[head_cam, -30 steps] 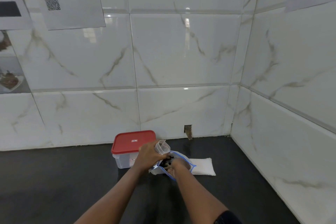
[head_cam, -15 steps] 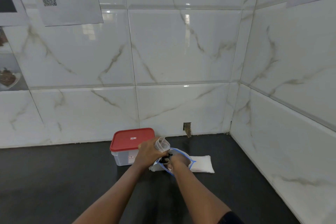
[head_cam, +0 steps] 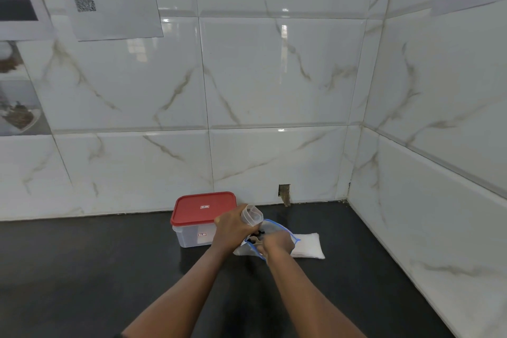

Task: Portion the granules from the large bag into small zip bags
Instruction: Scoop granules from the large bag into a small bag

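Your left hand (head_cam: 233, 228) grips clear cup (head_cam: 252, 215), tilted over blue-edged bag (head_cam: 282, 229) on desk (head_cam: 82, 269). Your right hand (head_cam: 278, 244) pinches bag mouth, dark granules (head_cam: 258, 233) showing there. Film looks thin, floppy, slick: hold rim near zip, not sidewall. Cup likely rigid, light.

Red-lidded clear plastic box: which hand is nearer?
Left. The left hand, holding a clear cup, is at the red-lidded box, on its right; the right hand is further right, gripping the blue-edged zip bag.
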Demonstrator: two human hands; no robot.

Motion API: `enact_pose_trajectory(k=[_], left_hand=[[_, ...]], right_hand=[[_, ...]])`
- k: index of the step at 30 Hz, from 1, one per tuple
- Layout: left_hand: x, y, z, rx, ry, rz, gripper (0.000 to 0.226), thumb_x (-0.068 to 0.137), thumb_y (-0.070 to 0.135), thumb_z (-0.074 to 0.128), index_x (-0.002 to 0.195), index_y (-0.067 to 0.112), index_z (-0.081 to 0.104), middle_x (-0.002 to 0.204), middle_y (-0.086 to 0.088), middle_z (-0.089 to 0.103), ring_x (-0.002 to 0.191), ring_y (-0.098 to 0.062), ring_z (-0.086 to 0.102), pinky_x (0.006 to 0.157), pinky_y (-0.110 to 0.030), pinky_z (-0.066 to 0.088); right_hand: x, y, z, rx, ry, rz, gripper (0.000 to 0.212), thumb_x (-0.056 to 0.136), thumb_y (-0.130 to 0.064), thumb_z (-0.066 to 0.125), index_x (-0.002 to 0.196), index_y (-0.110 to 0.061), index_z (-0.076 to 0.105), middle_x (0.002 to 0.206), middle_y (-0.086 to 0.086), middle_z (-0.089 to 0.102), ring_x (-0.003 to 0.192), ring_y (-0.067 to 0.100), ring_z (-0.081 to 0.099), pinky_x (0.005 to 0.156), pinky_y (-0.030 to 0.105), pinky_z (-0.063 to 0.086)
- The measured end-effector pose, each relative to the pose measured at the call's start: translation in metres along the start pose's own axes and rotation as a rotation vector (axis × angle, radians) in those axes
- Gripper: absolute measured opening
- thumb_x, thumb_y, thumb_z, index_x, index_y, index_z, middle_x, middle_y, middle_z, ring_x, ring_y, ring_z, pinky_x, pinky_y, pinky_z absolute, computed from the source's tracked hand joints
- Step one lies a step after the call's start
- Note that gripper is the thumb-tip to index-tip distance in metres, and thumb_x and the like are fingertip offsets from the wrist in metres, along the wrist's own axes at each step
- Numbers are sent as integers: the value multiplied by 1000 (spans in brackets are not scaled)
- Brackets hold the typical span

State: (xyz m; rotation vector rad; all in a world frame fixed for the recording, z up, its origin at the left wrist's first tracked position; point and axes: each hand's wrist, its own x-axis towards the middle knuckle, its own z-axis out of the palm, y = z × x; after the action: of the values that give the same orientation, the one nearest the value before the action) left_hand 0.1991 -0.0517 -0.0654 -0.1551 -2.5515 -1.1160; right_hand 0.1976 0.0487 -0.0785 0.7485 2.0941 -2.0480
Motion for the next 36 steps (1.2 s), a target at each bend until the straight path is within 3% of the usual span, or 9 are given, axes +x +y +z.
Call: enact_pose_trajectory(k=[2,7,15,18,20,25,28,32,36], left_hand=[[1,2,1,5,-5,-4,31,67,45,58,87,22,65,77,12,60,74,-9,57,75,-33,44],[0,1,3,-7,-29,-3,22,78,30,71,94,17,65,84,7,62,79,-11,58,74,-26,47],[5,2,2,-29,-25,-98,37,74,33,72,104,32,52,95,12,60,89,-11,56,84,-34,47],[4,7,-1,-136,-20,-131,44,74,24,74,111,27,52,99,10,58,90,-10,54,71,-17,42],[4,10,-2,-193,-9,-137,46,73,19,74,111,26,51,102,8,57,91,-10,53,66,-10,37],[3,8,3,-196,-10,-136,51,68,20,76,106,35,46,103,8,54,101,-15,52,86,-34,44],[0,8,6,-200,-29,-129,53,67,20,77,107,35,45,104,8,53,101,-16,52,84,-33,43],[-5,8,11,-203,-70,-146,58,58,39,72,108,37,43,104,9,56,99,-15,54,90,-44,46],[-6,11,12,-201,-75,-143,58,64,31,75,114,29,46,106,8,56,100,-14,54,84,-37,45]], right_hand=[[-4,-5,-5,47,82,53,14,92,-12,53,100,-4,61,108,14,60,86,24,56,71,31,51],[-12,-15,-24,-51,110,61,37,89,-4,57,125,2,49,122,20,56,105,31,61,87,35,55],[-11,-28,-68,-70,50,-14,7,88,6,52,95,7,54,75,13,57,83,32,69,80,38,58],[-18,-39,-89,-39,4,-83,8,91,5,46,94,-2,48,78,12,54,64,21,60,57,26,59],[-18,-47,-101,-101,27,-100,10,88,7,47,84,1,55,81,15,59,63,21,62,60,28,60],[-26,-77,-126,-114,24,-79,20,89,13,42,76,11,56,79,25,59,56,26,62,39,22,53],[-35,-96,-128,-58,8,-170,22,89,13,45,69,8,54,72,21,58,50,23,63,41,19,53],[-43,-106,-109,-197,46,-310,12,86,6,52,79,6,62,73,14,63,38,10,59,49,21,54],[-53,-99,-88,-480,43,-486,23,90,-4,50,104,8,64,94,17,67,56,13,60,49,14,49]])
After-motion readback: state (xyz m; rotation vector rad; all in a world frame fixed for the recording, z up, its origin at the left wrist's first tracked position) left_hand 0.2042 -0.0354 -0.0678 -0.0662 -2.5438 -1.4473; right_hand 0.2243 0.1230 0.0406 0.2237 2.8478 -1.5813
